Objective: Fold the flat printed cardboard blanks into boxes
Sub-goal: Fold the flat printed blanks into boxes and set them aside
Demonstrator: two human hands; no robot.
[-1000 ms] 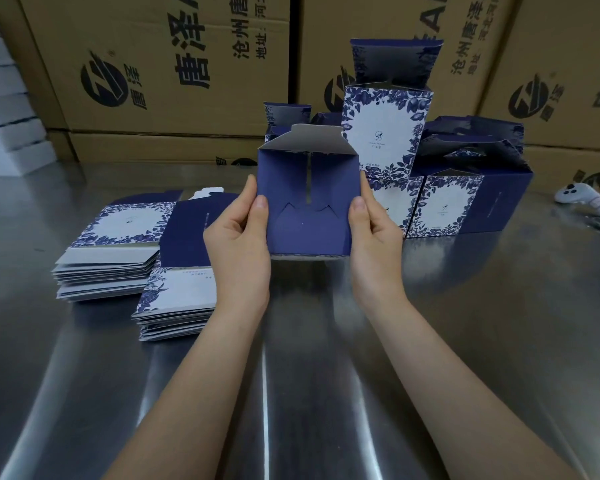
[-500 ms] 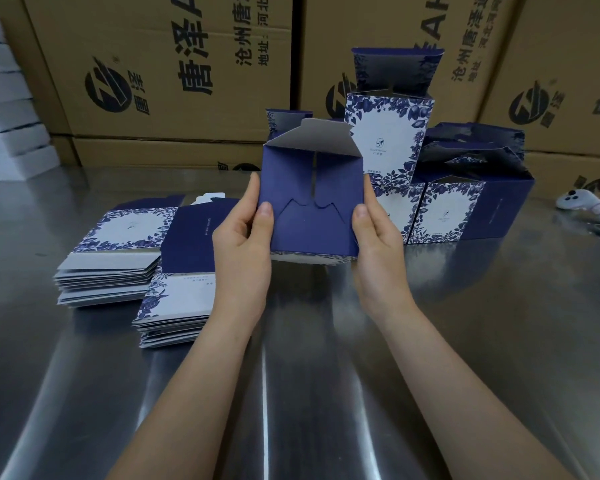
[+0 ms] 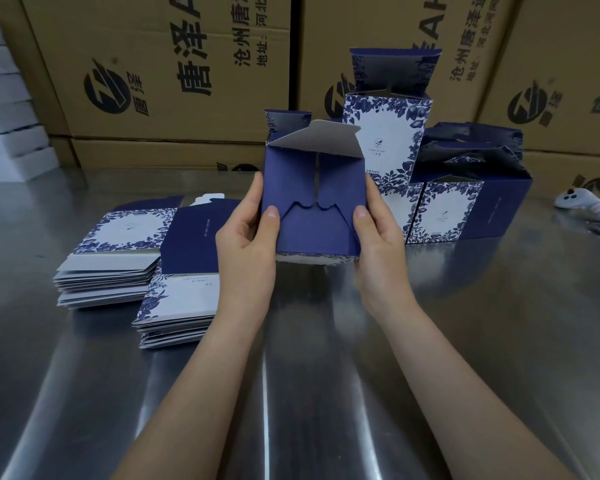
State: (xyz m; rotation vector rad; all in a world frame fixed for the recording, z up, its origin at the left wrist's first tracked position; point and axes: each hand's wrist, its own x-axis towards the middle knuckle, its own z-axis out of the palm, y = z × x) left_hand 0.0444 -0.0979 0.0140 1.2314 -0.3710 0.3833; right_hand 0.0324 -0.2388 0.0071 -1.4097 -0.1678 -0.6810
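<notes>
While we held the half-folded navy box (image 3: pixel 312 202) over the middle of the desk (image 3: pixel 465 323), our left grip (image 3: pixel 246 244) pinched its left edge and our right grip (image 3: pixel 378 244) its right, thumbs on the flaps. Stacks of flat blanks (image 3: pixel 111 258) lay toward the desk's left edge; finished boxes (image 3: pixel 388 133) stood near its far edge.

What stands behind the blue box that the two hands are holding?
Folded boxes stand there on the steel table. One blue flap shows above the held box; whatever lies directly behind it is covered. The left hand and right hand grip its sides.
</notes>
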